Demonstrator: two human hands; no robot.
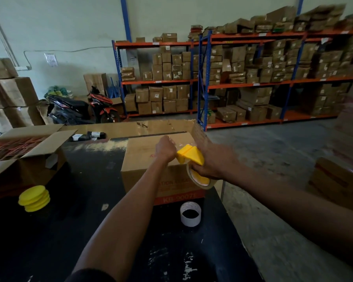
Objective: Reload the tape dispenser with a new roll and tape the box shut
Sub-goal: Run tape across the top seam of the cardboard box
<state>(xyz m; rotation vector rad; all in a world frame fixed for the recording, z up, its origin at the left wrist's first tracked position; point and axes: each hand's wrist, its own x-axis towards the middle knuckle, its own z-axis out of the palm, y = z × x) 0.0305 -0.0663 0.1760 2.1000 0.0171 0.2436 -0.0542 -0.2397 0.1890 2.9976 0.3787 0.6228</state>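
Observation:
A closed brown cardboard box [143, 157] with red print stands on the black table [73, 231]. My right hand [214, 159] grips a yellow tape dispenser [189, 154] loaded with a clear tape roll [200, 181], held over the box's top right edge. My left hand [165, 148] is fisted right beside the dispenser's front, pinching what looks like the clear tape end [180, 145] above the box top. An empty white tape core [190, 213] stands on the table in front of the box.
A stack of yellow round caps [34, 198] sits at the table's left. An open carton of red items [22, 151] lies behind it, and black rolls [88, 136] are farther back. Shelving racks with boxes [243, 78], a parked scooter [84, 108] and concrete floor lie beyond.

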